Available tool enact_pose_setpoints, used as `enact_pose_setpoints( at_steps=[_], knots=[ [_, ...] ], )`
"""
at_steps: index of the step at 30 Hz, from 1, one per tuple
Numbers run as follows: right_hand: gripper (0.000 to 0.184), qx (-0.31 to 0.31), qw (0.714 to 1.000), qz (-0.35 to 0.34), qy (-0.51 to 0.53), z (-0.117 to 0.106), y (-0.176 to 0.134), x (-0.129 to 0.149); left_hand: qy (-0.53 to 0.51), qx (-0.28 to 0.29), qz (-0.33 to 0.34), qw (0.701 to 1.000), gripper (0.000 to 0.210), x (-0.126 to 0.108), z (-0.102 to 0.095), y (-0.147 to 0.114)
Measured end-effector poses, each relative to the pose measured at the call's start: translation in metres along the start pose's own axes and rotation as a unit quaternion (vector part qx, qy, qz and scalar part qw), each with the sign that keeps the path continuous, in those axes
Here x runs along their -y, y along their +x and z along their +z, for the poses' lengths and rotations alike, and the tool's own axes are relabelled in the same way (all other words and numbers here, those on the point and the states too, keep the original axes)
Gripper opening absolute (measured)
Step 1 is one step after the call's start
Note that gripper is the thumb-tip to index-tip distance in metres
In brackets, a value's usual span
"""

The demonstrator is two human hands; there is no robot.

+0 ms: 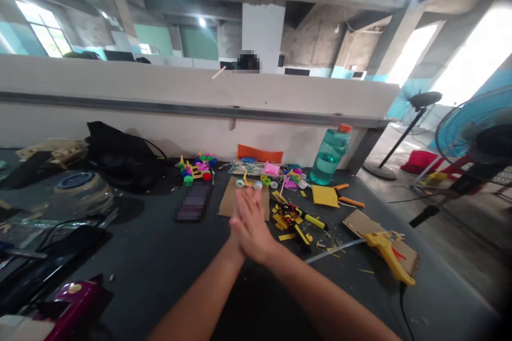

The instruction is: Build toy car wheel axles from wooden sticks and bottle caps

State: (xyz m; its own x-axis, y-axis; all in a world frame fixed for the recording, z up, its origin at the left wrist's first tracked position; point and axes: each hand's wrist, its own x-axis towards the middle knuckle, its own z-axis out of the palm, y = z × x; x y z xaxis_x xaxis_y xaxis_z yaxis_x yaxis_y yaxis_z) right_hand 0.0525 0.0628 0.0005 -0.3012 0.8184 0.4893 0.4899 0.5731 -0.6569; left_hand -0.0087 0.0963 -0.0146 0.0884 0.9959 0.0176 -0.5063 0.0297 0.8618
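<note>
Meeting flat, palm to palm, the left hand (pixel 236 225) and right hand (pixel 255 226) conceal whether anything is held, near cardboard (pixel 226 201) and white caps (pixel 239 183), while a board (pixel 355 221) under the glue gun (pixel 389 258) presumably catches drips.

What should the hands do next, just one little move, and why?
Maybe ease the right hand away from the left hand. They look pressed together, and I can't see anything held between them. A small yellow piece sits at the far end of the cardboard, just beyond them, so a free hand could probably reach it.
</note>
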Motion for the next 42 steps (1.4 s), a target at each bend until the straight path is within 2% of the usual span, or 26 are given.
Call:
enact_pose_setpoints(
  at_steps=[1,3,4,6,7,9,11,13,16,20,24,29,33,36,39,42],
  knots=[
    [0.053,-0.027,0.999,0.02,-0.012,-0.01,0.007,-0.014,0.054,0.009,-0.006,0.999,0.055,0.012,0.007,-0.003],
    [0.043,-0.062,0.997,0.036,-0.037,-0.029,0.018,-0.042,0.189,0.006,0.048,0.981,0.051,0.026,0.016,-0.006],
    [0.041,-0.074,0.994,0.049,-0.06,-0.038,0.022,-0.055,0.264,0.028,0.069,0.962,0.043,0.028,0.016,-0.005],
    [0.035,-0.071,0.988,0.081,-0.115,-0.048,0.027,-0.074,0.311,0.022,0.091,0.946,0.028,0.022,0.005,-0.001],
    [0.031,-0.063,0.985,0.091,-0.134,-0.05,0.028,-0.081,0.365,0.002,0.111,0.924,0.025,0.017,-0.005,0.003],
    [0.025,-0.036,0.982,0.098,-0.156,-0.046,0.029,-0.09,0.433,-0.088,0.126,0.888,0.025,0.007,-0.024,0.01],
    [0.026,0.001,0.982,0.087,-0.166,-0.036,0.032,-0.095,0.455,-0.165,0.124,0.866,0.028,0.001,-0.038,0.018],
    [0.033,0.045,0.981,0.068,-0.176,-0.026,0.04,-0.099,0.45,-0.194,0.119,0.863,0.029,0.0,-0.044,0.025],
    [0.039,0.111,0.973,0.05,-0.196,-0.018,0.06,-0.105,0.445,-0.188,0.118,0.868,0.028,0.004,-0.044,0.029],
    [0.017,0.183,0.958,0.04,-0.216,-0.016,0.086,-0.112,0.442,-0.176,0.123,0.871,0.026,0.006,-0.042,0.028],
    [0.01,0.196,0.955,0.035,-0.222,-0.015,0.094,-0.11,0.436,-0.172,0.129,0.874,0.026,0.006,-0.041,0.027],
    [0.023,0.117,0.971,0.034,-0.207,-0.027,0.065,-0.089,0.405,-0.136,0.139,0.893,0.026,0.01,-0.037,0.027],
    [0.027,-0.02,0.991,-0.001,-0.134,-0.038,0.017,-0.074,0.299,-0.06,0.073,0.95,0.035,0.016,-0.031,0.026],
    [0.03,-0.095,0.989,-0.039,-0.105,-0.038,-0.007,-0.072,0.268,0.026,0.027,0.963,0.041,0.019,-0.027,0.023],
    [0.035,-0.103,0.989,-0.045,-0.096,-0.037,-0.014,-0.073,0.27,0.114,-0.003,0.956,0.039,0.019,-0.025,0.019],
    [0.038,-0.073,0.991,-0.05,-0.098,-0.04,-0.015,-0.073,0.271,0.139,-0.027,0.952,0.039,0.018,-0.025,0.017]
  ],
)
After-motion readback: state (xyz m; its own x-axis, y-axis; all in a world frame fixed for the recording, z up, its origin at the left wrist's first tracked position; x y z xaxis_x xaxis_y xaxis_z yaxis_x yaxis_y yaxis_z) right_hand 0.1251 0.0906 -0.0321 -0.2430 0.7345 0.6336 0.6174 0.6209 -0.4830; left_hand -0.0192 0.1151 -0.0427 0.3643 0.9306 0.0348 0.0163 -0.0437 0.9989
